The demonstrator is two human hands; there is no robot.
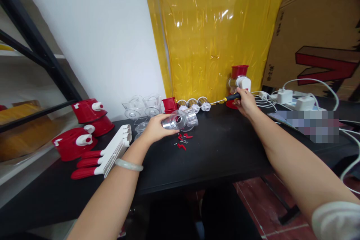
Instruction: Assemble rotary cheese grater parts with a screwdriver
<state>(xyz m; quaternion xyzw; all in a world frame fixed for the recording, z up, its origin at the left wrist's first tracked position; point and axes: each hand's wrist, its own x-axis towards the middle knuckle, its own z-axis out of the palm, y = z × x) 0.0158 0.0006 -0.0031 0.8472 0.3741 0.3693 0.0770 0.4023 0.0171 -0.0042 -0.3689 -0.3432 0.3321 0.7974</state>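
Note:
My left hand (158, 129) is wrapped round a clear plastic housing (182, 119) with a round opening, held a little above the black table. A screwdriver (232, 97) with a black and yellow handle is gripped in my right hand (245, 102). Its long shaft points left toward the housing; whether the tip touches it I cannot tell. Below the housing lie small red plastic parts (182, 146) and several tiny screws (184, 141). Just behind are several drum cutters (192, 104) with white ends and a red plastic piece (169, 105).
Red grater bases (74, 143) and white handles with red grips (112, 153) lie at the left of the table (213, 153). More clear housings (152, 105) stand behind. An assembled red grater (239, 70) stands at the back right, near white chargers and cables (305, 102).

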